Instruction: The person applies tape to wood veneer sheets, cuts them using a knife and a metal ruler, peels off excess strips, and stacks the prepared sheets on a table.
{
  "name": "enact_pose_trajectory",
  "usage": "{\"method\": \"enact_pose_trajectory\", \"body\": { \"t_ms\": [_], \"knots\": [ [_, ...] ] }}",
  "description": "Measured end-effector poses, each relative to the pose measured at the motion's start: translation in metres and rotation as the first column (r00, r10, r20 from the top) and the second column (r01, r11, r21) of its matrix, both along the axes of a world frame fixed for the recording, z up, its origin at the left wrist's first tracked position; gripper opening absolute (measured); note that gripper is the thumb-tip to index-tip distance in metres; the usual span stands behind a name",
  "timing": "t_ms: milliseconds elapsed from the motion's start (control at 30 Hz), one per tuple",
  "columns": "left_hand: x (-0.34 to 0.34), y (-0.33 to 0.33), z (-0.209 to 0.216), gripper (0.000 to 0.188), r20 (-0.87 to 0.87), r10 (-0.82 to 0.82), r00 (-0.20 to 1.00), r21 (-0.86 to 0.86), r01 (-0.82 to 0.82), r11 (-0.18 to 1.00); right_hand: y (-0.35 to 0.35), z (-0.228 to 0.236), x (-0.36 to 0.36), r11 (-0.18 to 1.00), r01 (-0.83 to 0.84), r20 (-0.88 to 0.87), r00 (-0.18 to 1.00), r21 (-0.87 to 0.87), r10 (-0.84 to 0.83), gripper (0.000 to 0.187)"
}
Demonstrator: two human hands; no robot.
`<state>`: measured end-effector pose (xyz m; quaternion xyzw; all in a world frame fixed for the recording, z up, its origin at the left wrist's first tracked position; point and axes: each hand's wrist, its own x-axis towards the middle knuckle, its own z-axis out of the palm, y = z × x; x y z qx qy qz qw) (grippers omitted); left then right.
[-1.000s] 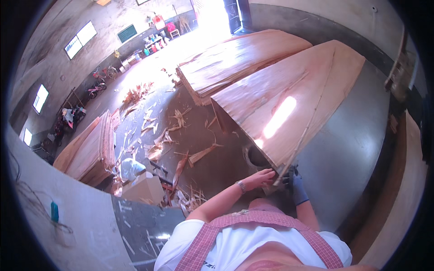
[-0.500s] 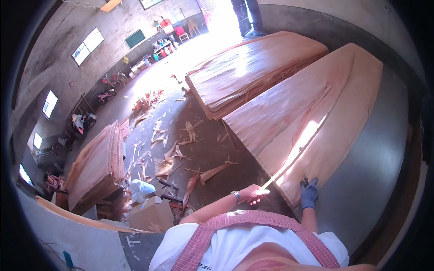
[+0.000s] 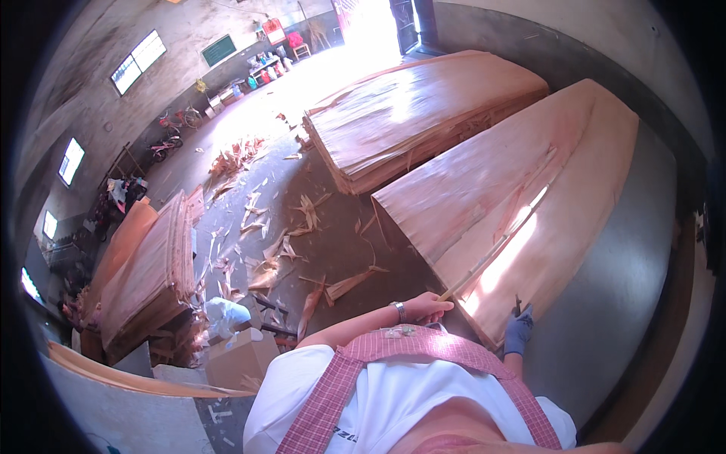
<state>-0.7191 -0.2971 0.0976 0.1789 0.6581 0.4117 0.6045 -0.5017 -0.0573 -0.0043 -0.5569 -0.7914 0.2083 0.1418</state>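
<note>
A long thin pale strip of wood veneer point(image 3: 495, 250) runs up the large veneer sheet point(image 3: 582, 189) on the near right. My bare left hand point(image 3: 428, 307), with a watch on its wrist, is closed around the strip's near end, just off the sheet's left corner. My right hand point(image 3: 519, 331), in a blue-grey glove, rests at the near edge of the sheet with its fingers curled. A small, dark, narrow thing point(image 3: 517, 301) sticks up from these fingers; its kind is too small to make out. Bright sunlight falls along the strip.
Beyond lies a thick stack of veneer sheets point(image 3: 423, 113). Another stack point(image 3: 147, 280) stands at left, near a cardboard box point(image 3: 243, 357). Torn veneer scraps point(image 3: 308, 212) litter the floor. A bright doorway point(image 3: 370, 30) opens at the back.
The strip has shifted left across the sheet along with my left hand, which is now closed more tightly. My right hand's fingers have curled in. The view has turned slightly.
</note>
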Motion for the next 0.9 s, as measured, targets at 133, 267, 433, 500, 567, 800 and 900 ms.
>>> {"method": "enact_pose_trajectory", "body": {
  "t_ms": [133, 267, 433, 500, 567, 800, 900],
  "knots": [
    [-0.001, 0.002, 0.009, 0.037, 0.112, 0.034, 0.993, -0.018, -0.033, 0.999, 0.002, 0.016, 0.006, 0.999, -0.044, 0.152, 0.988, 0.021, 0.041, 0.034],
    [0.003, 0.003, 0.013, 0.036, 0.097, 0.051, 0.994, -0.040, -0.047, 0.998, 0.007, 0.028, 0.009, 1.000, 0.003, -0.043, 0.999, -0.030, -0.004, 0.029],
    [0.002, 0.003, 0.010, 0.038, -0.018, 0.042, 0.999, -0.018, -0.042, 0.999, 0.017, 0.054, 0.006, 0.991, -0.067, 0.025, 0.997, -0.120, 0.070, 0.036],
    [0.001, 0.003, 0.011, 0.039, -0.014, 0.016, 1.000, -0.036, -0.016, 0.999, 0.017, 0.059, 0.004, 0.993, -0.071, -0.014, 0.997, -0.097, 0.070, 0.036],
    [0.003, 0.005, 0.011, 0.039, -0.026, 0.020, 0.999, -0.040, -0.021, 0.999, 0.023, 0.056, 0.004, 0.990, -0.112, 0.024, 0.993, -0.087, 0.115, 0.034],
    [0.007, 0.011, 0.011, 0.040, -0.087, 0.037, 0.996, -0.040, -0.040, 0.998, 0.043, 0.056, 0.014, 0.828, -0.207, -0.537, 0.833, -0.522, -0.131, 0.030],
    [0.010, 0.006, 0.007, 0.040, -0.147, 0.079, 0.986, -0.078, -0.091, 0.993, 0.025, 0.105, 0.000, 0.764, -0.251, -0.631, 0.735, -0.595, -0.249, 0.028]
  ]
}}
